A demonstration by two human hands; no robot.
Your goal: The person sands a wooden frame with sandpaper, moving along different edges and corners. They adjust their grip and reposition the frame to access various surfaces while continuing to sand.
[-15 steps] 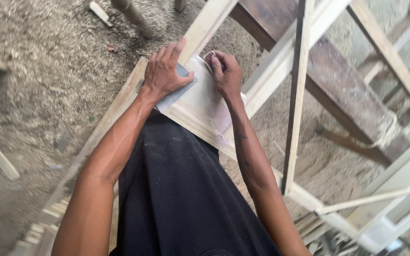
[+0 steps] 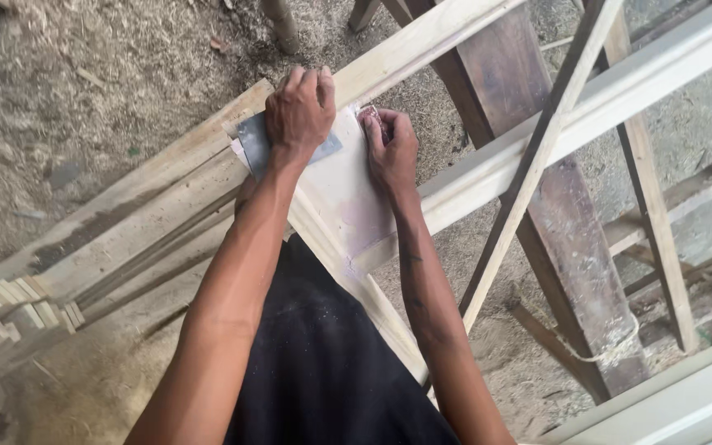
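Head view: the pale frame (image 2: 348, 198) lies slanted over the lap, its top corner near a stack of planks (image 2: 125, 222) on the left. Thin slats (image 2: 537, 156) cross close on the right, so free room is small. The left hand (image 2: 298, 111) presses flat, fingers bent over a grey sheet (image 2: 253, 144) at the frame's upper edge. The right hand (image 2: 391, 148) is curled tight on a small reddish piece (image 2: 370, 122), just beside.
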